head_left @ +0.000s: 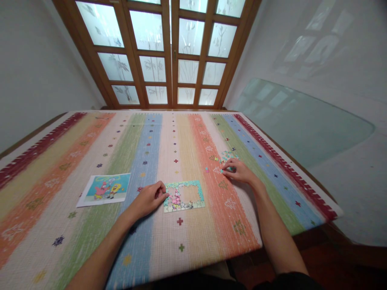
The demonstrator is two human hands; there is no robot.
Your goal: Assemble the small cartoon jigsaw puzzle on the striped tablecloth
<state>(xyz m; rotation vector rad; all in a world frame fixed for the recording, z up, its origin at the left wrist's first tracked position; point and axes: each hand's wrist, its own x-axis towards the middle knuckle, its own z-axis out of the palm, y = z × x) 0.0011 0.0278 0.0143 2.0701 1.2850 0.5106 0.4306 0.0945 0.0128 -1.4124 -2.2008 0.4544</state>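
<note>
A partly filled jigsaw puzzle (pixel 191 195) lies flat on the table, its teal border joined around a bare brown area. Pink pieces fill its left part. At its left edge is my left hand (pixel 150 197), fingers curled and fingertips touching the border; whether they hold anything is hidden. My right hand (pixel 239 170) is beyond the puzzle to the right, thumb and forefinger pinched on a small teal puzzle piece (pixel 221 171). Loose puzzle pieces (pixel 227 154) are heaped just behind that hand, which partly covers them. A single pink and teal piece (pixel 207 170) lies left of it.
A printed picture sheet (pixel 106 187) with cartoon figures lies left of my left hand. The striped tablecloth (pixel 181 141) covers the table. Wooden doors with glass panes (pixel 152 36) stand beyond the far edge, and a pale wall (pixel 332 80) is on the right.
</note>
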